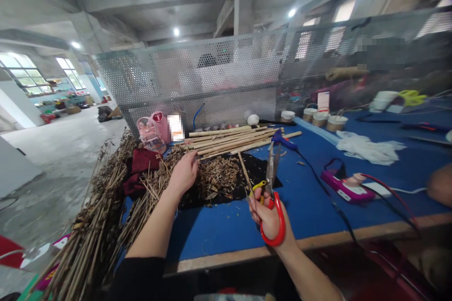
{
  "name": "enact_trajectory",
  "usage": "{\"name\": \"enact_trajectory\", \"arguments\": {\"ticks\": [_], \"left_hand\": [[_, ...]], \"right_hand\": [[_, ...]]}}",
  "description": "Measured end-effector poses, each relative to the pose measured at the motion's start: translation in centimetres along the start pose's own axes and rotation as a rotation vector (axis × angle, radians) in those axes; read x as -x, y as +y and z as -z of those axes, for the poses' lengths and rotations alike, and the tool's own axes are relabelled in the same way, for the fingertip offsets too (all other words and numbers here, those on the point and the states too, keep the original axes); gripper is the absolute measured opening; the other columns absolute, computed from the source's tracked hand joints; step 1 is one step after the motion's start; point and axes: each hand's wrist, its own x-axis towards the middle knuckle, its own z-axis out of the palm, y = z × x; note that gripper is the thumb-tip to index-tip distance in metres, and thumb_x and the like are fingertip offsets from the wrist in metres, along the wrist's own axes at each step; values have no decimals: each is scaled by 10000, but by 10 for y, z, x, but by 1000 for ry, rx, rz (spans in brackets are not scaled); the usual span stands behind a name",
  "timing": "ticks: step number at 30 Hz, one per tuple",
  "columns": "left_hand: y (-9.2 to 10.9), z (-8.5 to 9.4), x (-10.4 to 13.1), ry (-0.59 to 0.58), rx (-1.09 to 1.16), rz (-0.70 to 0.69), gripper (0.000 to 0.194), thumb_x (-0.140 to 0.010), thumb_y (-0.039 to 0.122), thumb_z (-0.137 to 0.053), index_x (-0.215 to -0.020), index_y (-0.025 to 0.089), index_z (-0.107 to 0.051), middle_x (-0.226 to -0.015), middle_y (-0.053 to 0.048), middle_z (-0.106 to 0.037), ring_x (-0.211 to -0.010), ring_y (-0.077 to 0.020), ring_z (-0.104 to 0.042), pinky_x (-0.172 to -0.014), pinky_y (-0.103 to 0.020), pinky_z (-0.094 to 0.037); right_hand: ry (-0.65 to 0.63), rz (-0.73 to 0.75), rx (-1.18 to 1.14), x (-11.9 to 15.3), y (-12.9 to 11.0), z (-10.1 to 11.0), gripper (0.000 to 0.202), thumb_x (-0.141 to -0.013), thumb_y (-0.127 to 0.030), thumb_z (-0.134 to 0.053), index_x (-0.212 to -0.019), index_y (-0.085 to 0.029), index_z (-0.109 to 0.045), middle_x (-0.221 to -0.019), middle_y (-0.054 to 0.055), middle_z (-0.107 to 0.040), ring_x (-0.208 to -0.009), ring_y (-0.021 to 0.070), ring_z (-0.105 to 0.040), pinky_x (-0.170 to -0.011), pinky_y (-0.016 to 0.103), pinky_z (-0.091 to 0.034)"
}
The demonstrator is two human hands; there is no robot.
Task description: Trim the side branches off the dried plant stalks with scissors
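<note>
My right hand [270, 218] is closed around red-handled scissors [271, 169], whose blades point up and away from me. A thin dry stick [245, 169] and a small yellow-handled tool [259, 186] rise from the same grip; the tool's kind is hard to make out. My left hand [183, 171] reaches over the left edge of a heap of dried plant bits [219, 178], its fingers loosely bent, slightly apart and partly hidden. Beside it lie bundled dried stems [148, 197]. The heap rests on a black cloth [259, 169].
Pale long sticks [240, 141] lie across the blue table [212, 230] behind the heap. A blue glue gun [284, 141], purple power strip [348, 186], white plastic bag [370, 146] and several cups [319, 118] sit rightward. A pink bag [155, 129] stands before the perforated metal screen [197, 84]. Another person's hand [439, 186] shows at right.
</note>
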Motion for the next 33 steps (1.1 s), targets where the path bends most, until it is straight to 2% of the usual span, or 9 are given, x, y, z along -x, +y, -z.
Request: {"name": "enact_trajectory", "arguments": {"ticks": [2,6,12,15,17,21,23,29,33], "left_hand": [[-7,5,5,7,-290,-55,408,-775,129,-406,-1147,171,-567,-1209,-108,-533,-1110,-233,-483,-976,-342,-308],[-20,4,14,-213,-562,-63,465,-699,26,-411,-1086,184,-613,-1162,-100,-573,-1032,-234,-545,-914,-323,-377],[-25,0,14,-221,-648,-46,279,-788,167,-439,-924,178,-682,-956,-114,-656,-934,-228,-588,-871,-312,-408],[-25,1,15,-217,-673,-112,361,-791,107,-398,-1049,208,-630,-1091,-74,-615,-982,-180,-573,-895,-269,-394],[-27,-1,15,-268,-707,-130,463,-751,40,-403,-1135,235,-574,-1186,-48,-570,-1023,-162,-558,-904,-253,-390],[-31,-5,15,-322,-784,-38,347,-777,98,-430,-1020,222,-645,-1041,-70,-649,-974,-191,-588,-874,-277,-417],[-27,-2,15,-265,-779,-47,305,-817,167,-413,-985,212,-663,-1005,-79,-663,-958,-201,-596,-869,-285,-421],[-3,17,19,0,-648,-131,280,-828,250,-426,-946,264,-679,-1193,-26,-575,-963,-210,-597,-852,-312,-442],[3,19,18,253,-332,-101,244,-818,257,-448,-919,195,-661,-948,-63,-671,-881,-185,-610,-834,-297,-440]], "right_hand": [[2,9,1,-1,0,3,353,-597,-367,-680,-712,-200,-391,-481,-84,-425,-370,43,-342,-353,160,-229],[-37,20,-23,-1,1,7,346,-606,-355,-671,-708,-203,-378,-484,-84,-433,-358,36,-325,-347,159,-222],[-33,10,-21,0,3,10,368,-602,-376,-672,-693,-204,-360,-482,-82,-427,-356,34,-329,-340,156,-215],[-20,23,-10,0,5,12,372,-592,-373,-679,-696,-202,-366,-481,-79,-429,-349,32,-329,-336,160,-220],[-24,27,-16,1,5,13,368,-594,-369,-681,-696,-201,-371,-484,-78,-431,-347,28,-323,-337,157,-221],[-23,20,-46,3,3,11,388,-575,-376,-698,-682,-204,-368,-474,-83,-418,-338,29,-321,-328,158,-224],[-10,17,-57,4,0,10,403,-555,-378,-711,-675,-204,-367,-467,-83,-413,-339,34,-330,-325,161,-233],[4,13,-31,4,0,11,385,-567,-367,-697,-681,-204,-368,-474,-79,-429,-349,36,-331,-332,154,-230],[-25,-7,-7,2,5,10,369,-587,-369,-674,-683,-207,-357,-475,-84,-414,-357,36,-318,-341,155,-217]]}}
